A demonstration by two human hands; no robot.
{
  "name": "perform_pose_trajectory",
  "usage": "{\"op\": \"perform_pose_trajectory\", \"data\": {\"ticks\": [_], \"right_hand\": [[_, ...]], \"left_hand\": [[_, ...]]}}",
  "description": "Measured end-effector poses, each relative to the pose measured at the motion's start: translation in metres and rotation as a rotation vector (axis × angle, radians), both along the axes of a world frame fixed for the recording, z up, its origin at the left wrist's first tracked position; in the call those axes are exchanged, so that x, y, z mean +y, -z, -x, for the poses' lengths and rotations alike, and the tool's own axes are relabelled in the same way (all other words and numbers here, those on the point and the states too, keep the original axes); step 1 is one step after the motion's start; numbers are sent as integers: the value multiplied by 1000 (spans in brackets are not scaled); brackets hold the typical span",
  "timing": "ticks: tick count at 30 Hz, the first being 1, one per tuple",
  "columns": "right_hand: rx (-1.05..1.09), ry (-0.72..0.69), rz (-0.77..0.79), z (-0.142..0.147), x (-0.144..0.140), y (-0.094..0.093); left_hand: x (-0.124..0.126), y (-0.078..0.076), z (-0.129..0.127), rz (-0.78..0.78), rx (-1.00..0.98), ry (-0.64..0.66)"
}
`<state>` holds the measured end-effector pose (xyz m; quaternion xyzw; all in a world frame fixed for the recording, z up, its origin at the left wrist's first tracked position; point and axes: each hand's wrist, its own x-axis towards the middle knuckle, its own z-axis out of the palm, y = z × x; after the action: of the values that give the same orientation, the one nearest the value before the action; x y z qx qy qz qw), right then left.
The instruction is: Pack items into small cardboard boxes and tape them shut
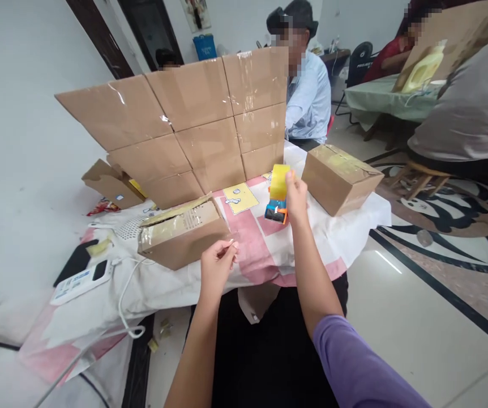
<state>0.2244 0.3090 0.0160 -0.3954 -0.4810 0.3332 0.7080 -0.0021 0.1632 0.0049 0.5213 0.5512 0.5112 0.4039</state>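
My right hand [296, 195] is wrapped round a tape dispenser [276, 211], blue and orange with a yellow roll of tape [279, 181], held above the table. My left hand [218, 263] is closed in a pinch near the table's front edge. At its fingertips shows a faint see-through sliver that looks like a piece of clear tape. Just beyond this hand lies a closed cardboard box [184, 235], with shiny tape along its top. Another taped cardboard box [341, 178] sits to the right of my right hand.
A tall taped cardboard panel [201, 124] stands across the table [261, 260]. On the left are an open carton [114, 184], a white power strip [83, 281] with a cable, and a black flat item [74, 263]. A person [309, 90] sits beyond the panel.
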Motion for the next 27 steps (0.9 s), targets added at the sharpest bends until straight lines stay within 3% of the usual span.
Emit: {"op": "perform_pose_trajectory", "data": {"ticks": [4, 7, 10, 13, 14, 16, 18, 20, 24, 27], "right_hand": [[-81, -10, 170, 22, 12, 22], [-222, 57, 287, 23, 13, 28], [-272, 176, 311, 18, 3, 17], [-417, 364, 175, 21, -25, -8], [-475, 335, 95, 26, -39, -17], [-562, 103, -46, 39, -69, -34], [-630, -149, -118, 55, -97, -46], [-713, -270, -150, 70, -116, -55], [-954, -282, -182, 90, -132, -75], [-1138, -223, -222, 100, -135, -95]], "left_hand": [[-3, -10, 8, 21, -89, -13], [-5, -17, 17, 3, -110, -52], [-10, -24, 26, -23, -101, -90], [-13, -28, 33, -52, -86, -117], [-13, -29, 35, -63, -79, -120], [-14, -32, 36, -74, -65, -116], [-15, -34, 35, -78, -56, -90], [-17, -36, 33, -102, -57, -40], [-22, -38, 35, -191, -53, 37], [-25, -43, 43, -142, -40, 59]]}}
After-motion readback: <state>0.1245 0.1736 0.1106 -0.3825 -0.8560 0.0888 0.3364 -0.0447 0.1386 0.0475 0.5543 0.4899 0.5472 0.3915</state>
